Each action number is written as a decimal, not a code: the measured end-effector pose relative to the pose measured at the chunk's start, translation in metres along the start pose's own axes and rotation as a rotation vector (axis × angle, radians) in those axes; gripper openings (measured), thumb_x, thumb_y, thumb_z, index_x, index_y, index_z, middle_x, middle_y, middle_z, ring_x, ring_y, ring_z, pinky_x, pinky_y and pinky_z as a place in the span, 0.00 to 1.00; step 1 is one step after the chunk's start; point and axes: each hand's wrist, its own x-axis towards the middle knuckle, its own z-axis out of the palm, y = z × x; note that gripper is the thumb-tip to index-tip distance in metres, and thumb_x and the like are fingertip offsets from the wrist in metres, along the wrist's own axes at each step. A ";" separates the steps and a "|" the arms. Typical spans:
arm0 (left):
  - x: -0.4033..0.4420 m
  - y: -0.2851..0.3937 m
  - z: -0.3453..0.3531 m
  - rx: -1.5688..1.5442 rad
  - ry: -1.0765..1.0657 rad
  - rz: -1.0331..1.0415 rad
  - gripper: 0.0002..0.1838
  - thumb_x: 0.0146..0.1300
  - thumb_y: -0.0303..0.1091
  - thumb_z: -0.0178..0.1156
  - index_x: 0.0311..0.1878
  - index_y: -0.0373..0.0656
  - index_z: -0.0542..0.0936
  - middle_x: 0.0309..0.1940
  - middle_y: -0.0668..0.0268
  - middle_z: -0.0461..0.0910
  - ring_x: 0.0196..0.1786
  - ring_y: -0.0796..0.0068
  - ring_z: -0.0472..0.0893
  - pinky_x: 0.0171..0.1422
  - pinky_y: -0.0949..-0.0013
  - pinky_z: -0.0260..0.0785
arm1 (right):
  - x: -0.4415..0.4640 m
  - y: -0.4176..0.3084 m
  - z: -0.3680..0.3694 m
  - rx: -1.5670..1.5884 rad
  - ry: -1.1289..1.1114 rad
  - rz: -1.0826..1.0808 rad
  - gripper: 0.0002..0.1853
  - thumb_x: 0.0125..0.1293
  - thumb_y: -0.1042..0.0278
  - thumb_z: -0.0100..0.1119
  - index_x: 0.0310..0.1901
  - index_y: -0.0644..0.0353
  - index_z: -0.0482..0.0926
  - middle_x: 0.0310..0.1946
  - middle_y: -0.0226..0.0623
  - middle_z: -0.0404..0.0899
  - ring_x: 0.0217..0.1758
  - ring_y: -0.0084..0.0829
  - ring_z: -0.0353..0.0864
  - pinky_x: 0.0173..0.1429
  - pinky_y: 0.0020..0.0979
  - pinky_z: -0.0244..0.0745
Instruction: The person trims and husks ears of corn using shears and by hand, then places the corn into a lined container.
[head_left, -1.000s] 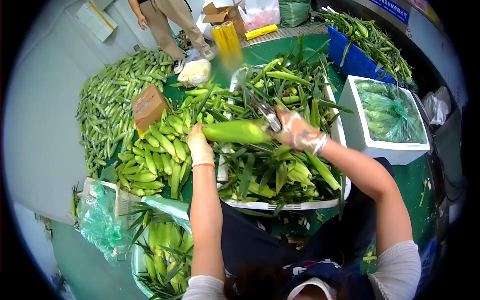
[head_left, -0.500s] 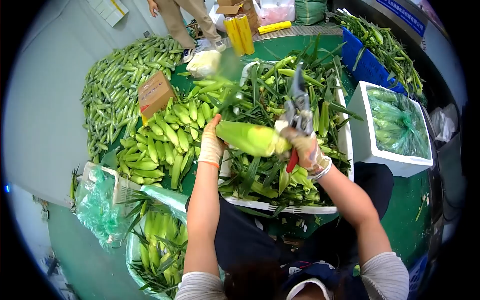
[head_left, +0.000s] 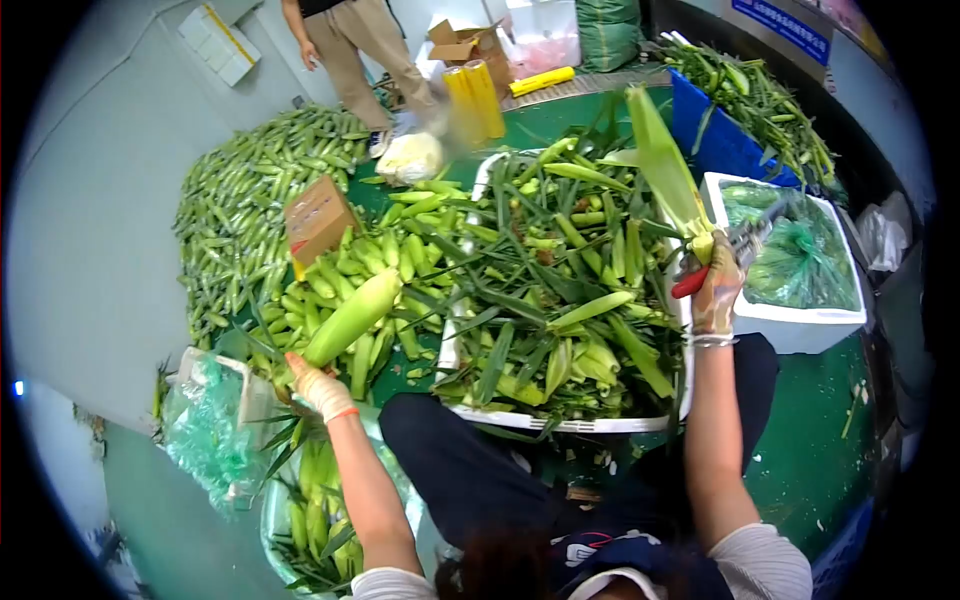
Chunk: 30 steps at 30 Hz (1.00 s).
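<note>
My left hand (head_left: 322,390), gloved, grips the lower end of a pale green ear of corn (head_left: 355,318) over the left side. My right hand (head_left: 718,290), also gloved, is closed around red-handled pruning shears (head_left: 745,240), whose blades point up and right. With the same hand I hold a strip of green husk (head_left: 662,165) standing upright. Between my hands lies a white crate (head_left: 560,425) filled with husks and leaves (head_left: 560,270). Behind the held ear is a heap of trimmed corn (head_left: 385,255).
A large pile of wrapped corn (head_left: 225,220) and a cardboard box (head_left: 318,225) are at the left. A bagged corn tub (head_left: 280,510) sits lower left. At the right stand a foam box (head_left: 790,325) and a blue crate (head_left: 715,125). Another person (head_left: 365,45) stands at the back.
My hands have moved apart from above the crate. The left carried the ear left and down; the right moved right with the shears and a strip of husk now separate from the ear.
</note>
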 end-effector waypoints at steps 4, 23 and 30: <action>0.026 0.016 0.018 0.546 0.052 -0.104 0.30 0.67 0.55 0.52 0.59 0.38 0.74 0.57 0.63 0.76 0.53 0.69 0.76 0.57 0.66 0.66 | -0.005 0.032 0.004 -1.445 -0.420 -0.325 0.14 0.65 0.59 0.48 0.36 0.63 0.75 0.25 0.42 0.77 0.29 0.42 0.79 0.33 0.40 0.75; -0.210 -0.008 0.185 0.498 -1.356 0.087 0.24 0.51 0.36 0.70 0.49 0.36 0.75 0.36 0.62 0.81 0.37 0.73 0.78 0.43 0.70 0.72 | -0.120 -0.016 0.034 -1.143 -1.061 0.275 0.44 0.45 0.40 0.70 0.51 0.72 0.65 0.42 0.54 0.76 0.44 0.46 0.79 0.50 0.37 0.75; -0.184 0.006 0.158 1.071 -1.284 0.506 0.23 0.46 0.42 0.67 0.45 0.49 0.73 0.36 0.58 0.81 0.40 0.52 0.80 0.45 0.59 0.73 | -0.068 0.007 0.038 -0.986 -1.315 0.219 0.44 0.46 0.40 0.70 0.51 0.70 0.64 0.37 0.46 0.77 0.39 0.37 0.77 0.47 0.33 0.73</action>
